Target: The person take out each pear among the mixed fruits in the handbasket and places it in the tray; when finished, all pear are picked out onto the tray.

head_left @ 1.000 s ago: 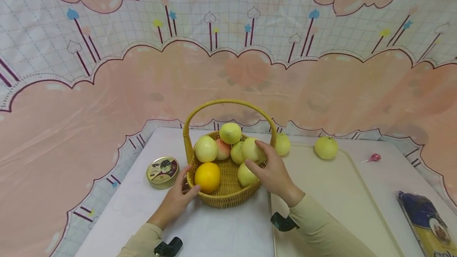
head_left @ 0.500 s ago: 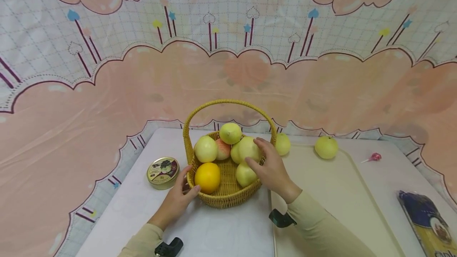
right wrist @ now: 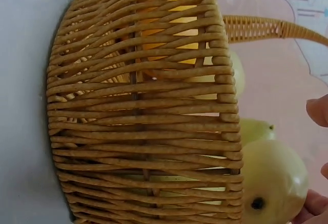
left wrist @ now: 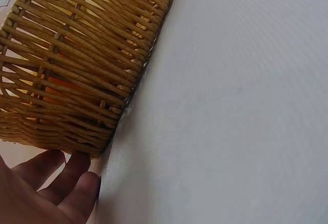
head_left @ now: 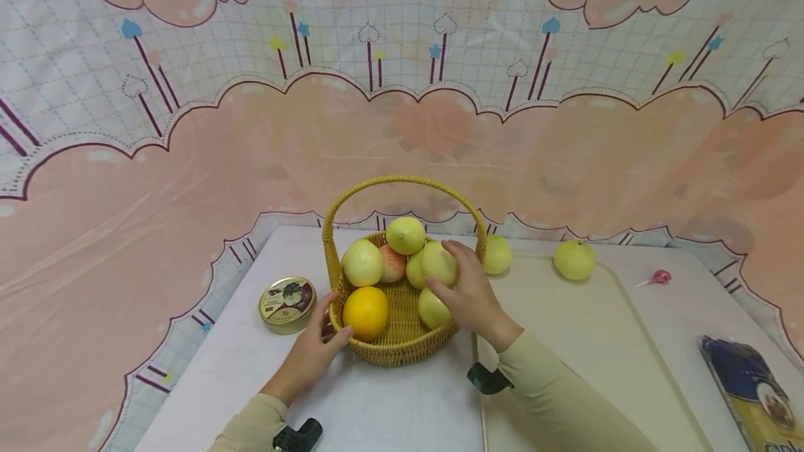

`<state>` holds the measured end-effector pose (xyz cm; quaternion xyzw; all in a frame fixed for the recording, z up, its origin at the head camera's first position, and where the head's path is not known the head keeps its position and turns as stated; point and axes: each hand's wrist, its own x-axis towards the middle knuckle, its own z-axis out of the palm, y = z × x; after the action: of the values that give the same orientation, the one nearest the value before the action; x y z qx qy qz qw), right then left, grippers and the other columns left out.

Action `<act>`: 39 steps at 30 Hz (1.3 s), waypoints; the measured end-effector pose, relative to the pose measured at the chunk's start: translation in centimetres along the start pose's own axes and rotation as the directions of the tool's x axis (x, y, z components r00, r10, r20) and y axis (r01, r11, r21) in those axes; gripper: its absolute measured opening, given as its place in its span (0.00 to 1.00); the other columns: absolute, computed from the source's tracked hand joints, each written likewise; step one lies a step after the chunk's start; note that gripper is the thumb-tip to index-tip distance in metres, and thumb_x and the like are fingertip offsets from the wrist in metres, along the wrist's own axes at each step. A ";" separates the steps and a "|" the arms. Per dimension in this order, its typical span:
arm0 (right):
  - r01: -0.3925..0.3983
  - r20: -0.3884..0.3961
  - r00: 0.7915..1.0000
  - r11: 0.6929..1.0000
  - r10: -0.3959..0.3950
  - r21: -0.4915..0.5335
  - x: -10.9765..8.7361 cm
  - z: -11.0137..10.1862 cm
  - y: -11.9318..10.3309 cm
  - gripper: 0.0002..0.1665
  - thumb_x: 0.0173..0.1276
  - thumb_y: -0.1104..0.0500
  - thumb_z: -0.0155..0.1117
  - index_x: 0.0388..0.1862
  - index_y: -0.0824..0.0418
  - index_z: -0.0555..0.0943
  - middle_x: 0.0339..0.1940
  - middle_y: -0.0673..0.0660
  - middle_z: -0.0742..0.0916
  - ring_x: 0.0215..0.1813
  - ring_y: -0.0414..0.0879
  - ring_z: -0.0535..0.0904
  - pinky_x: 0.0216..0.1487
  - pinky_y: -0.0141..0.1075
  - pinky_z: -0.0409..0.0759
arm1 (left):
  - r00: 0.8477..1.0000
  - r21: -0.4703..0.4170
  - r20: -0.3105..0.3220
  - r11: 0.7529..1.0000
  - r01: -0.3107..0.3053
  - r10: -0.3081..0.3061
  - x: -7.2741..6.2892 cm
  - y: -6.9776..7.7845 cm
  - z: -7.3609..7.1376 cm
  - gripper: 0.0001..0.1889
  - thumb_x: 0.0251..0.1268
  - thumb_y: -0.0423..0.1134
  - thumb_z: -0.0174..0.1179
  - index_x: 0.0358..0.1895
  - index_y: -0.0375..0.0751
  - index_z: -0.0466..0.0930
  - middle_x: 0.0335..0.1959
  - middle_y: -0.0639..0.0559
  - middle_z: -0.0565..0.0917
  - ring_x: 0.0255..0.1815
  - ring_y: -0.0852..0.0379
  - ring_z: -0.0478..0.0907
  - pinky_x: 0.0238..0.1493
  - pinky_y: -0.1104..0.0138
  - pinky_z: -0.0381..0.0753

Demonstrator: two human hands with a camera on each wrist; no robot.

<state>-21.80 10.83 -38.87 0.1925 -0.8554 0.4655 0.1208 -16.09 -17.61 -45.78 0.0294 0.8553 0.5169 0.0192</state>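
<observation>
A wicker basket (head_left: 396, 354) with an arched handle stands on the white table, full of fruit. My left hand (head_left: 310, 351) grips its left rim, thumb in front; in the left wrist view those fingers (left wrist: 77, 175) touch the woven side. My right hand (head_left: 472, 295) holds a pale green pear (head_left: 438, 264) at the basket's right inner side, thumb below and fingers on its far right. In the right wrist view a pear (right wrist: 271, 180) shows above the rim with fingertips beside it. Around it lie an orange (head_left: 366, 313), a reddish peach (head_left: 392, 264) and several pale green fruits (head_left: 362, 263).
A round tin (head_left: 286, 303) stands left of the basket. To the right lies a cream tray (head_left: 584, 347), with one green fruit (head_left: 574, 259) at its far edge and another (head_left: 497, 254) behind the basket handle. A lollipop (head_left: 659, 277) and a blue-and-yellow packet (head_left: 750, 389) lie farther right.
My right hand and forearm have shifted slightly left, and the pear in it has moved a little left with them. My left hand and the basket have stayed in place.
</observation>
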 end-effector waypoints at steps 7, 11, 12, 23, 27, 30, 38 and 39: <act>-0.045 0.004 0.999 0.999 0.045 0.020 0.3 0.0 0.4 0.42 0.68 0.58 0.68 0.73 0.74 0.62 0.76 0.72 0.63 0.76 0.64 0.58 0.73 0.56 0.59 | 1.000 0.004 -0.003 1.000 -0.005 0.005 0.1 -0.1 0.0 0.38 0.73 0.51 0.59 0.79 0.54 0.50 0.71 0.27 0.64 0.63 0.38 0.73 0.62 0.42 0.72; -0.086 0.030 0.996 0.996 0.086 0.008 0.4 0.1 0.6 0.44 0.68 0.56 0.67 0.75 0.73 0.60 0.77 0.72 0.61 0.77 0.63 0.56 0.73 0.55 0.60 | 1.000 0.010 -0.007 1.000 -0.005 0.006 0.1 -0.1 0.0 0.38 0.73 0.51 0.59 0.79 0.54 0.50 0.71 0.27 0.65 0.63 0.37 0.73 0.61 0.42 0.73; -0.099 0.037 0.994 0.995 0.098 0.003 0.4 0.1 0.6 0.44 0.68 0.56 0.67 0.75 0.72 0.60 0.77 0.71 0.61 0.77 0.63 0.56 0.73 0.55 0.60 | 1.000 0.010 -0.007 1.000 -0.005 0.005 0.1 -0.1 0.1 0.38 0.73 0.51 0.59 0.79 0.54 0.50 0.71 0.27 0.65 0.63 0.37 0.73 0.62 0.42 0.73; -0.161 0.030 0.987 0.987 0.160 0.029 0.8 0.5 1.1 0.47 0.67 0.54 0.69 0.77 0.70 0.58 0.72 0.68 0.70 0.67 0.61 0.71 0.64 0.54 0.72 | 1.000 0.016 -0.007 1.000 -0.002 0.002 0.1 0.0 0.1 0.38 0.73 0.52 0.59 0.79 0.54 0.50 0.71 0.27 0.65 0.62 0.38 0.74 0.62 0.43 0.72; -0.166 0.030 0.986 0.984 0.165 0.057 1.1 0.8 1.4 0.49 0.66 0.55 0.70 0.78 0.70 0.57 0.74 0.68 0.69 0.69 0.61 0.69 0.66 0.54 0.71 | 1.000 0.025 -0.009 1.000 -0.009 0.009 0.0 -0.1 0.0 0.37 0.73 0.52 0.58 0.79 0.55 0.50 0.71 0.27 0.66 0.62 0.38 0.74 0.62 0.43 0.73; -0.166 0.036 0.986 0.984 0.164 0.063 1.3 0.9 1.5 0.50 0.65 0.55 0.70 0.78 0.70 0.56 0.74 0.68 0.68 0.69 0.61 0.69 0.66 0.55 0.70 | 1.000 0.023 -0.012 1.000 -0.010 0.011 0.0 -0.1 -0.1 0.37 0.73 0.52 0.58 0.79 0.55 0.50 0.71 0.27 0.66 0.62 0.37 0.74 0.61 0.43 0.73; -0.189 0.032 0.982 0.979 0.187 0.079 1.1 0.6 1.1 0.50 0.62 0.53 0.74 0.77 0.66 0.61 0.71 0.65 0.72 0.63 0.59 0.74 0.62 0.54 0.73 | 1.000 0.008 -0.004 1.000 0.001 -0.001 0.1 -0.1 0.0 0.38 0.73 0.53 0.59 0.79 0.55 0.49 0.71 0.27 0.65 0.64 0.37 0.73 0.62 0.43 0.73; -0.190 0.028 0.982 0.978 0.188 0.083 1.0 0.6 1.0 0.50 0.61 0.52 0.75 0.76 0.65 0.62 0.71 0.64 0.73 0.62 0.59 0.75 0.61 0.54 0.74 | 1.000 0.006 -0.002 1.000 0.001 -0.001 0.1 -0.1 0.0 0.38 0.73 0.53 0.59 0.79 0.55 0.49 0.72 0.27 0.64 0.64 0.37 0.73 0.62 0.43 0.73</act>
<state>-23.15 10.61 -39.55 0.1197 -0.8502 0.5092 0.0592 -16.22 -17.64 -45.89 0.0284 0.8568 0.5146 0.0184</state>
